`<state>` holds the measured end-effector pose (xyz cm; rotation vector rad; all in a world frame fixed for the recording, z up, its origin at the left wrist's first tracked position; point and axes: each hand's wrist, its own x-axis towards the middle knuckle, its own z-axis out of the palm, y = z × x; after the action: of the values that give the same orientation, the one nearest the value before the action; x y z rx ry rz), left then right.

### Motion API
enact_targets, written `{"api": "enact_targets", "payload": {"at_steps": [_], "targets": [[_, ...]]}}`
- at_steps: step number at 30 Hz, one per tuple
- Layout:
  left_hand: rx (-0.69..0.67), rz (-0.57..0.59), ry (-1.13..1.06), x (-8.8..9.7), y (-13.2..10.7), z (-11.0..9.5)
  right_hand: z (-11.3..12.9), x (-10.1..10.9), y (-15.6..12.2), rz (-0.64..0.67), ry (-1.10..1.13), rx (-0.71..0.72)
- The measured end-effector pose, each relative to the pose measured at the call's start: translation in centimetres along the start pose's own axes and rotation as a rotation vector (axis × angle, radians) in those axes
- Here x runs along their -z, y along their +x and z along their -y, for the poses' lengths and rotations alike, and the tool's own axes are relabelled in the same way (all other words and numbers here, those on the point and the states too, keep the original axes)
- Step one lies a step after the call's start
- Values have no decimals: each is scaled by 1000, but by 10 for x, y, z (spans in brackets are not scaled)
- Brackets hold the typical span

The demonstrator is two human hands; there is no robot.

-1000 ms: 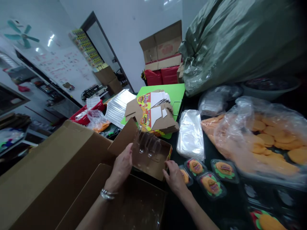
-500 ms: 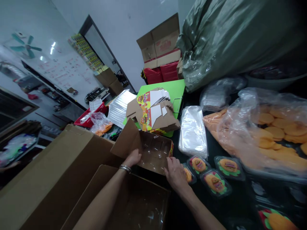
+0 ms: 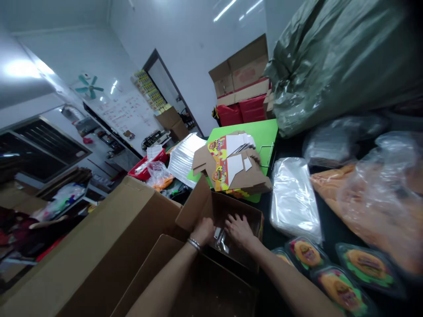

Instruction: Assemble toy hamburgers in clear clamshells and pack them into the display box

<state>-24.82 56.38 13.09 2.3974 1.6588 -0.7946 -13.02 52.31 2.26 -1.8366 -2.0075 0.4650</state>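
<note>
Both hands are inside a small open cardboard box with a printed side, standing on the dark table. My left hand is curled at the box's near left wall, a bracelet on its wrist. My right hand lies with fingers spread, pressing down on a clear plastic tray in the bottom of the box. The box's brown lid flap stands up at the left.
A large open carton fills the near left. Behind the small box lies a stack of flat printed boxes on a green board. A pile of clear trays, packed burger-shaped sweets and bags of orange discs lie right.
The clear tray went from held above the box down into it. Both hands moved inside the box, the right one leaving the outer wall. The camera tilted up and left.
</note>
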Motion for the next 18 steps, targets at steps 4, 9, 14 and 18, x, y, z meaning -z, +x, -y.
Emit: {"api": "enact_targets", "payload": {"at_steps": [4, 9, 14, 18], "targets": [[-85, -108, -2, -4, -5, -14, -2, -16, -5, 85, -65, -18], [-152, 162, -9, -16, 29, -25, 1, -16, -5, 98, -103, -24], [-207, 152, -36, -24, 32, -23, -1, -10, -9, 64, -119, -52], [-154, 76, -67, -20, 16, -7, -2, -6, -15, 51, -123, -74]]}}
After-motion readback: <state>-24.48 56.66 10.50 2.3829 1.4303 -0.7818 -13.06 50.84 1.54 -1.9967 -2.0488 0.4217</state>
